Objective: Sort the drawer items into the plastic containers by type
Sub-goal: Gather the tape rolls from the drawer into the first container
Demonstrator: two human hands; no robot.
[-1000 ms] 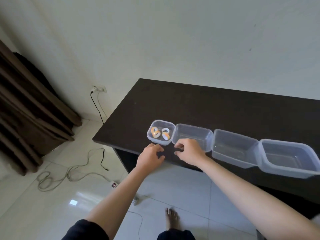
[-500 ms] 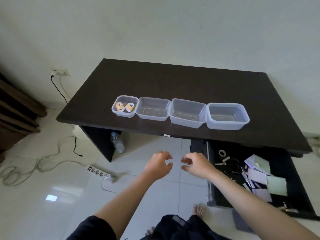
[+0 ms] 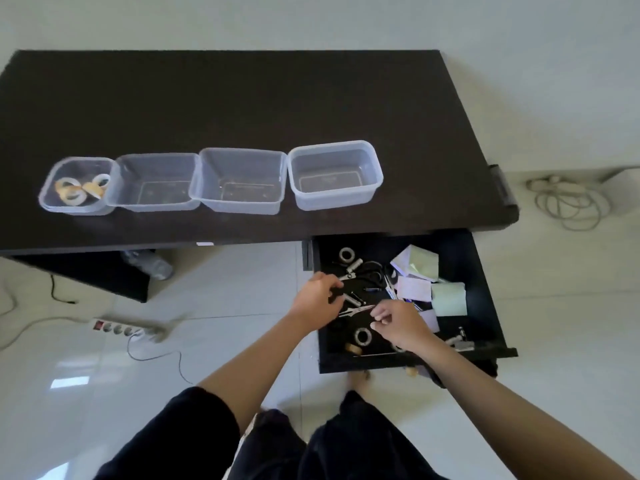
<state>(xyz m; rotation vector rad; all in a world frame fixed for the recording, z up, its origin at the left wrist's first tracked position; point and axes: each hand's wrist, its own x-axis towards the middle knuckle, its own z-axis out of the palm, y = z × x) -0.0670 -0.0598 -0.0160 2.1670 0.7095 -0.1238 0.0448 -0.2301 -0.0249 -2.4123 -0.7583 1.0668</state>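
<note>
A dark brown wooden bench (image 3: 242, 109) holds four clear plastic boxes in a row. The small clear box on the far left (image 3: 77, 186) has some white and tan rolls of tape (image 3: 72, 195) in it. The second clear box (image 3: 156, 183), the third clear box (image 3: 240, 181) and the clear box on the far right (image 3: 335, 174) have nothing in them.

Under the right end of the bench, a black drawer (image 3: 485, 306) is pulled out. It is full of mixed things: a roll of tape near the back (image 3: 347, 254), another roll of tape near the front (image 3: 362, 337), silver scissors (image 3: 356, 310), pens (image 3: 389, 289) and pale paper notes (image 3: 448, 299).

Both hands reach into the drawer. The left hand (image 3: 317, 297) has its fingers curled over small things at the left side; I cannot tell if it holds one. The right hand (image 3: 401, 323) has its fingertips pinched together just beside the scissors, and I cannot tell what it holds.

A white power strip (image 3: 128, 329) lies on the pale tile floor (image 3: 69, 393).
</note>
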